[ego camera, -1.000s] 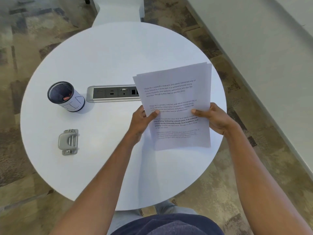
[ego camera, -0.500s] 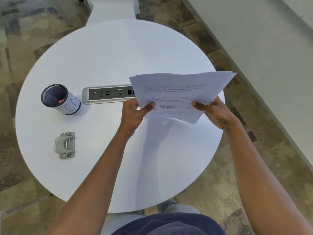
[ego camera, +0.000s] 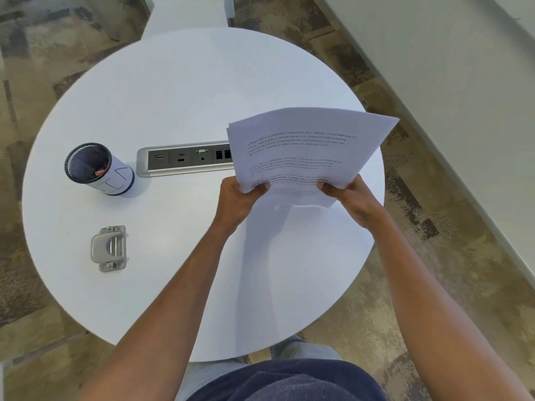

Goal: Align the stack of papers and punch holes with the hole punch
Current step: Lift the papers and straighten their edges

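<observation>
Both hands, the left hand and right hand, pinch the stack of papers by its near edge, and the hole punch lies well apart toward the left hand's side.

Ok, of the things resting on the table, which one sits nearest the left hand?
The power strip set into the table. Its right end lies just beyond the left hand; the mesh cup and hole punch sit far to the left.

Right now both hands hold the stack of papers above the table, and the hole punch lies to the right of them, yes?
Not quite: the head view shows the hole punch to the left of the stack of papers, on the table. The left hand and right hand do hold the stack.
</observation>
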`<move>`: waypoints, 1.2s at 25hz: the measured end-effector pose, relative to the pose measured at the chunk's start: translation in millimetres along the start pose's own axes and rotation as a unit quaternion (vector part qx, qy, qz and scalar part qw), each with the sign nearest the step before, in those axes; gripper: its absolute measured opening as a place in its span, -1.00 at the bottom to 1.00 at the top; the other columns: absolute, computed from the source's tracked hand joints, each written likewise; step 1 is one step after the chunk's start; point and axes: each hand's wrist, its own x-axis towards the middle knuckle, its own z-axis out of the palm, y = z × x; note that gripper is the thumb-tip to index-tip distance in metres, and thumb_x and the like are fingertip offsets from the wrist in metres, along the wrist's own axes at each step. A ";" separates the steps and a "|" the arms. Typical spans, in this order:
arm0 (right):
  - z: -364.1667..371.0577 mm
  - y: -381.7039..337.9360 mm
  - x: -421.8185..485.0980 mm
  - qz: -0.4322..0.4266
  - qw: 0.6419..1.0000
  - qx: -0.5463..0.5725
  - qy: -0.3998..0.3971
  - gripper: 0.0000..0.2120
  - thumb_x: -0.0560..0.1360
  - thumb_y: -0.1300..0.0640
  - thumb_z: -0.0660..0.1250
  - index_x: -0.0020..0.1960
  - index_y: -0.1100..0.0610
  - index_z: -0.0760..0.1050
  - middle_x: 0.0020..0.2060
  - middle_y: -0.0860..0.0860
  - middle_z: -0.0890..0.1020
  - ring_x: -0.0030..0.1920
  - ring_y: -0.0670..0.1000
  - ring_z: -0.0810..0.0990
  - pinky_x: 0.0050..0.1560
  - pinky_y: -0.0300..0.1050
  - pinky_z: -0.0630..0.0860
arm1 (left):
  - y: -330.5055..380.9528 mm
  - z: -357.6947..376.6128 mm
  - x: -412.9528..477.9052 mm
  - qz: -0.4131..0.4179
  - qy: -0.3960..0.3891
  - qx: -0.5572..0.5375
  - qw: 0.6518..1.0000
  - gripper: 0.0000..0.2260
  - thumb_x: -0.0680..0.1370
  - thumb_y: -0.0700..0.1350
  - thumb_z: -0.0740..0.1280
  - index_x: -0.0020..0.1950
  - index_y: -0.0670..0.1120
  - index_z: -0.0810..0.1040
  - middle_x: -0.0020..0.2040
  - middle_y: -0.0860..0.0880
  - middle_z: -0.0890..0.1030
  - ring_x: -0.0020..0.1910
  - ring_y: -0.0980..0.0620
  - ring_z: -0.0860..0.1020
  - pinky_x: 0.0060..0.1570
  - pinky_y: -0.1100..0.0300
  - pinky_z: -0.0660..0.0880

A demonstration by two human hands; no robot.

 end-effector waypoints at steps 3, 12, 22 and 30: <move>2.4 1.6 -0.1 0.002 1.000 -0.005 0.015 -0.65 0.49 0.21 0.45 0.13 -0.20 0.62 0.16 -0.10 0.68 0.22 -0.07 0.62 0.19 -0.22 0.54 | -1.4 0.5 4.2 -0.012 0.014 0.016 1.000 -0.83 0.40 -0.21 0.53 -0.15 0.08 0.70 -0.16 0.12 0.71 -0.19 0.13 0.63 -0.11 0.22 0.58; 3.2 5.1 -2.0 -0.010 0.998 0.060 0.012 -0.62 0.47 0.22 0.46 0.14 -0.21 0.63 0.18 -0.10 0.68 0.22 -0.04 0.63 0.18 -0.15 0.57 | 26.8 -3.4 1.7 0.023 0.008 0.022 0.999 -0.78 0.48 -0.23 0.45 0.12 -0.13 0.64 -0.01 0.06 0.71 -0.04 0.06 0.68 -0.04 0.17 0.61; 11.5 -9.4 -11.9 0.054 0.985 0.113 0.122 -0.29 0.42 0.16 0.47 0.50 0.16 0.26 0.40 0.18 0.48 0.32 0.12 0.52 0.35 0.20 0.43 | 74.7 -13.4 18.8 0.122 -0.002 0.249 0.961 -0.93 0.53 -0.23 0.37 -0.11 -0.09 0.61 -0.26 0.04 0.60 -0.36 0.16 0.49 -0.31 0.26 0.42; -42.1 -88.8 -6.3 -0.016 0.948 -0.317 -0.008 -0.25 0.37 0.03 0.58 0.47 0.03 0.34 0.44 -0.02 0.46 0.44 0.03 0.40 0.48 0.13 0.28 | 82.8 -12.4 22.8 0.137 -0.089 0.460 0.873 -0.90 0.51 -0.20 0.33 -0.16 -0.07 0.61 -0.29 0.00 0.60 -0.25 -0.09 0.52 -0.25 0.10 0.44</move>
